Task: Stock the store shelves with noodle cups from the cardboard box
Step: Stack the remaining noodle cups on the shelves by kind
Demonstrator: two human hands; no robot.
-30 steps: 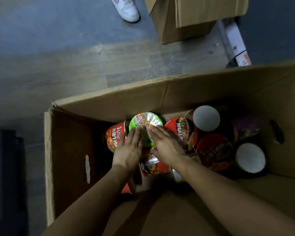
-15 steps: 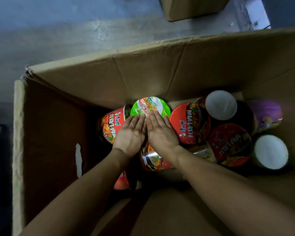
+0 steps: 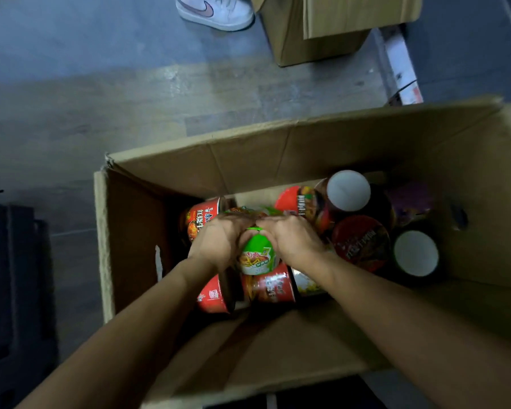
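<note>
I am looking down into the open cardboard box, which is sitting on the grey floor, and both of the person's hands are reaching into its left half. The left hand and the right hand are gripping the green noodle cup from either side, fingers curled tight round its upper part, so the cup is lying tilted with its side facing me. It is resting on top of two red cups near the box's near wall, and another red cup is lying just beside the left hand, towards the far left corner. Across the right half of the box, more cups are crowding together: a dark red lid is facing up, and two upturned cups are showing white bases. Beyond the box's far edge, a second box and a white shoe are standing on the floor.
</note>
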